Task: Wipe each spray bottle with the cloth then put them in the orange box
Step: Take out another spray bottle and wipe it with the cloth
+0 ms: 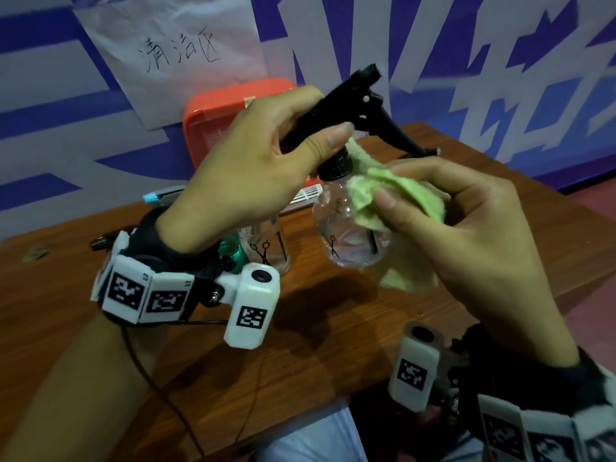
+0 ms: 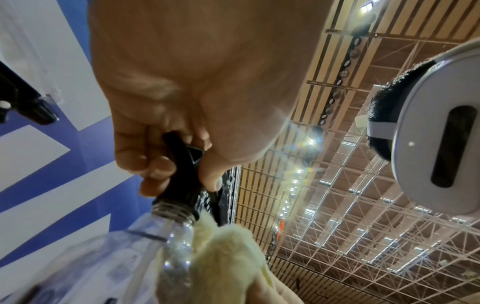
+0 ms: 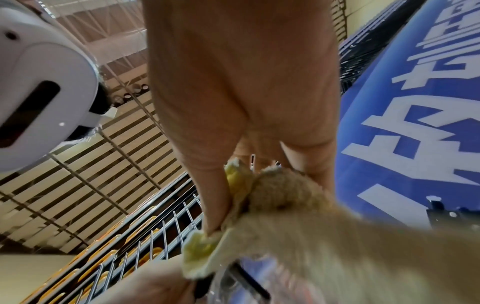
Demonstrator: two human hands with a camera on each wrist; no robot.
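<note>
My left hand (image 1: 266, 158) grips the black trigger head of a clear spray bottle (image 1: 346, 235) and holds it tilted above the table. In the left wrist view the fingers (image 2: 155, 164) curl round the black neck above the clear spray bottle (image 2: 145, 246). My right hand (image 1: 466, 221) holds a light green cloth (image 1: 393, 195) bunched against the bottle's shoulder; the cloth (image 3: 272, 205) fills the right wrist view. A second clear spray bottle (image 1: 270, 248) stands on the table behind my left wrist. The orange box (image 1: 213, 128) stands at the back by the wall.
The brown wooden table (image 1: 300, 345) reaches to my lap, with its right edge near my right hand. A white slatted object (image 1: 306, 195) lies in front of the orange box. A paper sign (image 1: 173, 51) hangs on the blue and white wall.
</note>
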